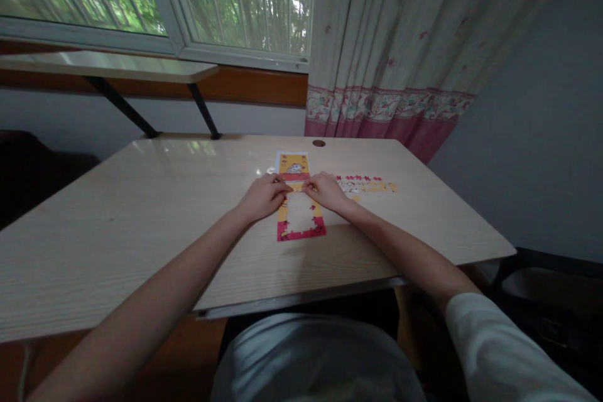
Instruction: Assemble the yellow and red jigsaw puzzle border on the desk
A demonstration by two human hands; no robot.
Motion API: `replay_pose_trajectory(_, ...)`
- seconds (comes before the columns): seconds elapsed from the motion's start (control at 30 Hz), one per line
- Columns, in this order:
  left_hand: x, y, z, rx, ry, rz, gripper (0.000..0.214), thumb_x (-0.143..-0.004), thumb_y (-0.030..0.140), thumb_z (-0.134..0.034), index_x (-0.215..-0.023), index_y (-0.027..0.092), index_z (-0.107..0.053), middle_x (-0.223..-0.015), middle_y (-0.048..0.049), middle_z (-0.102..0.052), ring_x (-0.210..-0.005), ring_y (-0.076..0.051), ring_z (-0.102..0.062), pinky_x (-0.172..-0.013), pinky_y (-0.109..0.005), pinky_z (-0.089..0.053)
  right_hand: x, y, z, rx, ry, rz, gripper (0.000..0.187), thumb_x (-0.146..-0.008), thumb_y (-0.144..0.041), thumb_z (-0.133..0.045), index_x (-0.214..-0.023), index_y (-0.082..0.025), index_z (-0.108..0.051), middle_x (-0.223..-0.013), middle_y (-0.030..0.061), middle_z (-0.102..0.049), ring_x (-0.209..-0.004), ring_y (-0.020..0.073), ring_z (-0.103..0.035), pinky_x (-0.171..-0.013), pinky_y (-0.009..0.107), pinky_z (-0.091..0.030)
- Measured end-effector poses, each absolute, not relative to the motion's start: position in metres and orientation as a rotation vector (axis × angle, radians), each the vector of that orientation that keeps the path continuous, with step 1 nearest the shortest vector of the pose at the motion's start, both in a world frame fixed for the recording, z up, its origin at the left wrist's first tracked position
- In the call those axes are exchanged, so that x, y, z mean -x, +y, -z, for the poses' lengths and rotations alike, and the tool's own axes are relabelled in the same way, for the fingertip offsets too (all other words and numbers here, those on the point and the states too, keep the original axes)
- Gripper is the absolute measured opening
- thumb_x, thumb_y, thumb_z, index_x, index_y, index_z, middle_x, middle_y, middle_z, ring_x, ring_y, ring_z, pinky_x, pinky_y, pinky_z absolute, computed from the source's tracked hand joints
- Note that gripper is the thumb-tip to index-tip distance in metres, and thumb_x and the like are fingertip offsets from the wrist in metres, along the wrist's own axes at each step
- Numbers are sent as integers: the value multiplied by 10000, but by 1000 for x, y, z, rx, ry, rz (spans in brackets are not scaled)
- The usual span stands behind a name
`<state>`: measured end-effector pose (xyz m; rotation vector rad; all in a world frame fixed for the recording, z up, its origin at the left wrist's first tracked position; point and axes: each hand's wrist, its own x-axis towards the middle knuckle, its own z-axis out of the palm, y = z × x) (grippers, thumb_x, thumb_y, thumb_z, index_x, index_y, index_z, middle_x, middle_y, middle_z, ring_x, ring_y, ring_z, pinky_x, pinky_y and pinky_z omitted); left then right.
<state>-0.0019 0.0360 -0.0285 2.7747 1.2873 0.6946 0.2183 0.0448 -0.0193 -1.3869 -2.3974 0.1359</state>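
A jigsaw puzzle (301, 235) lies on the desk, its joined border of yellow and pink-red pieces framing a bare middle. My left hand (264, 196) rests at the border's upper left, fingers bent together. Opposite it, my right hand (327, 191) is closed in a pinch at the upper right, its fingertips close to the left hand's. Whatever lies between the fingertips is too small or hidden to name. Just beyond both hands sits a picture card (294, 162) with a white animal on yellow above a red band. Loose puzzle pieces (370, 186) lie in rows right of my right hand.
The pale wooden desk (141, 220) has a round cable hole (319, 143) near its back edge. A raised shelf (117, 66) on black supports stands at the back left. Behind are a window (245, 0) and a long curtain (377, 44). A dark chair (551, 289) is at the right.
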Motion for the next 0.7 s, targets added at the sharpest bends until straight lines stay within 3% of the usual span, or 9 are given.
replay_pose_trajectory(0.7, -5, 31, 25, -2869, 1348, -517, 340, -861, 206, -449, -1078, 216, -710, -1094, -110, -616, -982, -281, -559, -853, -456, -468, -219, 45, 19, 1366, -2429, -67, 211, -892, -262, -539, -919, -206, -741, -918, 46, -734, -889, 212, -596, -785, 305, -374)
